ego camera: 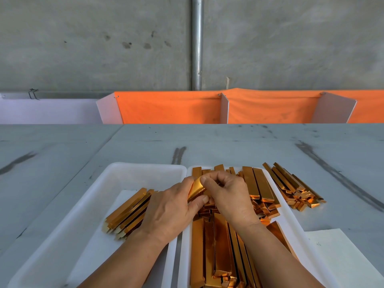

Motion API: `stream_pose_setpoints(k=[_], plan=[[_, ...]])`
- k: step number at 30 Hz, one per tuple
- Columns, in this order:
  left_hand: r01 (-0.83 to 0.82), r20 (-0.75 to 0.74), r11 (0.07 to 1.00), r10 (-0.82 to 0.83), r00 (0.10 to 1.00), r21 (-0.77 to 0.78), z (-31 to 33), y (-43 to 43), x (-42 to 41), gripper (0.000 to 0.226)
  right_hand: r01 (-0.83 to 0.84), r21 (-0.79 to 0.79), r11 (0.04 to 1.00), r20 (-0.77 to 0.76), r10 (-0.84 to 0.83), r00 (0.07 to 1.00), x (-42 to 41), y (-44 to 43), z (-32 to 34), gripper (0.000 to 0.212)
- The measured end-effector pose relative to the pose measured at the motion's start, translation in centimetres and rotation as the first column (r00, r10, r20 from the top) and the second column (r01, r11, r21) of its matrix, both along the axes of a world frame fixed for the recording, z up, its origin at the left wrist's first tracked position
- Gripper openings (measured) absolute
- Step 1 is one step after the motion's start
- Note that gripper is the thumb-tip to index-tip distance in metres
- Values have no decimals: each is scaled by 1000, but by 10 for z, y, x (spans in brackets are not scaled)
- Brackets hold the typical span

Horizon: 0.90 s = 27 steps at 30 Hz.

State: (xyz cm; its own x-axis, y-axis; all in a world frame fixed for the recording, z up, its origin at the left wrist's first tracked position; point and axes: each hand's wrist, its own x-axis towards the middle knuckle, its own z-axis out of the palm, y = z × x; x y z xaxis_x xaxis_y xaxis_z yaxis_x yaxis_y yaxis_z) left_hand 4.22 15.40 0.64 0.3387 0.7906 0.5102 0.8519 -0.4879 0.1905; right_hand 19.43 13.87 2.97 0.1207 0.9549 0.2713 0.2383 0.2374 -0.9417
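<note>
Both hands meet over the gap between two white trays. My left hand (172,208) and my right hand (226,194) together pinch one gold foil strip (196,189), holding it tilted above the right tray (291,217). That tray is heaped with several flat gold strips (220,246). In the left tray (116,171) a smaller bundle of folded gold strips (128,213) lies on a white sheet, partly hidden under my left wrist.
Another pile of gold strips (295,190) lies on the grey table to the right of the trays. A white paper sheet (340,254) sits at the lower right. Orange cloth dividers (170,107) and a concrete wall stand behind the table.
</note>
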Motion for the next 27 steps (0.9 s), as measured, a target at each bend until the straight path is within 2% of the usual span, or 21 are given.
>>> stream_pose_setpoints(k=[5,9,13,18,22,27], plan=[[-13,-40,1000,13,999,3,2,-1,1,62,1,-4,1000,14,-1,1000,0,1,-1,17],[-18,-37,1000,18,999,-6,1,0,3,73,2,-7,1000,18,-2,1000,-1,2,-5,4],[-18,-55,1000,17,998,-11,0,-1,3,71,-4,-26,1000,27,4,1000,0,3,-6,8],[24,3,1000,-24,1000,-9,0,-5,3,57,-24,-35,999,15,25,1000,2,4,-6,8],[34,-5,999,-34,999,12,0,-5,2,66,-15,-37,999,24,16,1000,2,4,-5,8],[33,15,999,-34,999,14,1,-5,2,66,-10,-27,1000,-72,8,997,3,1,0,10]])
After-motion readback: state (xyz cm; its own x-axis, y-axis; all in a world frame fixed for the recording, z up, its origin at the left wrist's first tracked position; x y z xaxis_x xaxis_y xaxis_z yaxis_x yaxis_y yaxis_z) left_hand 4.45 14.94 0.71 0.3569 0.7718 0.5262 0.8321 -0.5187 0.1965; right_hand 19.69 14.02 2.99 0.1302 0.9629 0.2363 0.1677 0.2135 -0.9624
